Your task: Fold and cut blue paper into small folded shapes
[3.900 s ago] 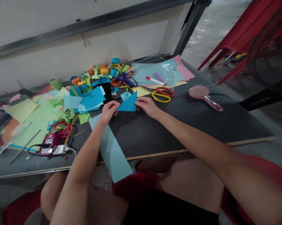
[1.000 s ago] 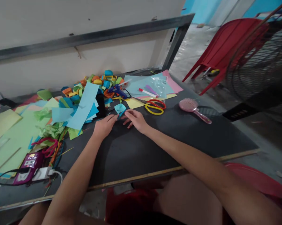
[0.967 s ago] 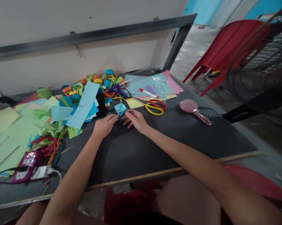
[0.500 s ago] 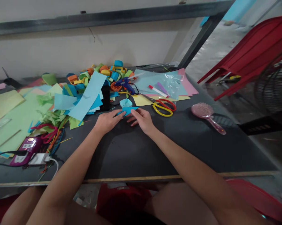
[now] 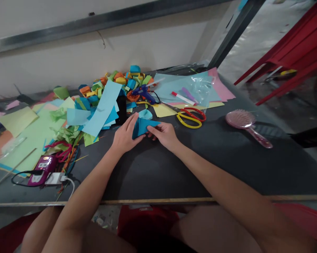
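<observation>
A folded piece of blue paper (image 5: 144, 127) is held between my two hands, a little above the dark tabletop. My left hand (image 5: 126, 135) grips its left side, thumb below and fingers along the edge. On the right, my right hand (image 5: 165, 135) pinches the pointed end between thumb and fingers. Just behind the paper lies a small light-blue folded paper piece (image 5: 145, 114). Scissors (image 5: 190, 116) with one red and one yellow handle rest right of my right hand. A long light-blue paper strip (image 5: 103, 108) lies beyond my left hand.
Behind are a heap of colourful folded paper pieces (image 5: 121, 80) and a blue glue gun (image 5: 145, 93). A pink hairbrush (image 5: 241, 119) lies at right. A purple device (image 5: 44, 169) with cables sits at left. The table's front edge (image 5: 158, 201) runs close to my legs.
The blue paper now shows a broader face, turned up toward me. My left hand has shifted its hold, with its fingers raised along the paper's left side. The view has turned slightly left.
</observation>
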Demonstrator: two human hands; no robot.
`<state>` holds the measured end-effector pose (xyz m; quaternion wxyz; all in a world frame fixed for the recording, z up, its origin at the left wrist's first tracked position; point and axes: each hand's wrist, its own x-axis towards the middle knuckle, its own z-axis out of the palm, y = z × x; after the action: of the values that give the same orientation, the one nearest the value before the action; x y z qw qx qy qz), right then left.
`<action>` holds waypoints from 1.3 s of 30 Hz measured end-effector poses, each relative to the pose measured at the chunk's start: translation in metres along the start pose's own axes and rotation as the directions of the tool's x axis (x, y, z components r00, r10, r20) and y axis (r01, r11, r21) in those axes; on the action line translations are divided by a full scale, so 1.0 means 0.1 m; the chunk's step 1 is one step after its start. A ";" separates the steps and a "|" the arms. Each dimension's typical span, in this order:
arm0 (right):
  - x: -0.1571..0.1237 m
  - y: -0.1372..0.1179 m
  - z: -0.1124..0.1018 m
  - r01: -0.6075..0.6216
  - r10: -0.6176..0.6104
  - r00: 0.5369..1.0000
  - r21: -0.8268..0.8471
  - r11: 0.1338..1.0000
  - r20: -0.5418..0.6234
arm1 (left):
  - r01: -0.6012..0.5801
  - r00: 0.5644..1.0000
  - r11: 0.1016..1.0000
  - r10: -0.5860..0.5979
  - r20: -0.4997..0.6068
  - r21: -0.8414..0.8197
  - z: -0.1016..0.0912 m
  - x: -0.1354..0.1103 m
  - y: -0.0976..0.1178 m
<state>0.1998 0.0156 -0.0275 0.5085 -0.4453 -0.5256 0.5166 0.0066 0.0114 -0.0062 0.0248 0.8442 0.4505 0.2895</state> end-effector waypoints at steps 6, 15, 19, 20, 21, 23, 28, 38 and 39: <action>-0.01 -0.05 -0.01 0.031 -0.031 0.999 -0.029 0.999 -0.011 | 0.158 0.987 0.891 -0.144 0.066 -0.426 0.01 0.02 0.06; 0.02 -0.05 -0.02 0.009 -0.005 0.999 0.080 0.997 -0.047 | 0.314 0.885 0.301 -0.436 0.163 -0.900 0.07 0.08 -0.01; 0.02 -0.05 -0.02 -0.008 0.013 0.999 0.135 0.991 -0.039 | 0.390 0.847 0.274 -0.481 0.226 -0.879 0.02 0.11 0.00; 0.02 -0.06 -0.03 -0.015 0.021 0.999 0.148 0.989 -0.039 | 0.406 0.840 0.263 -0.485 0.244 -0.875 0.01 0.12 0.00; 0.02 -0.08 -0.03 -0.024 0.030 0.999 0.160 0.987 -0.037 | 0.417 0.834 0.246 -0.487 0.260 -0.875 0.01 0.12 0.00; 0.02 -0.11 -0.04 -0.048 0.055 0.998 0.191 0.980 -0.033 | 0.418 0.813 0.182 -0.512 0.277 -0.890 0.02 0.12 -0.02; 0.06 -0.16 -0.13 -0.102 0.121 0.992 0.312 0.945 -0.045 | 0.340 0.668 -0.053 -0.689 0.281 -0.939 0.06 0.16 -0.09; -0.13 -0.14 0.00 0.135 -0.103 0.969 -0.132 0.982 0.224 | 0.344 0.857 0.733 -0.500 -0.122 -0.587 0.03 0.04 0.09; -0.15 -0.11 0.03 0.130 -0.101 0.977 -0.149 0.980 0.189 | 0.327 0.874 0.807 -0.456 -0.167 -0.492 0.02 0.02 0.12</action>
<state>0.1982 -0.0003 -0.0174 0.4505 -0.4050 -0.6345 0.4801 0.0177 0.0067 -0.0032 0.2152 0.6537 0.5362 0.4888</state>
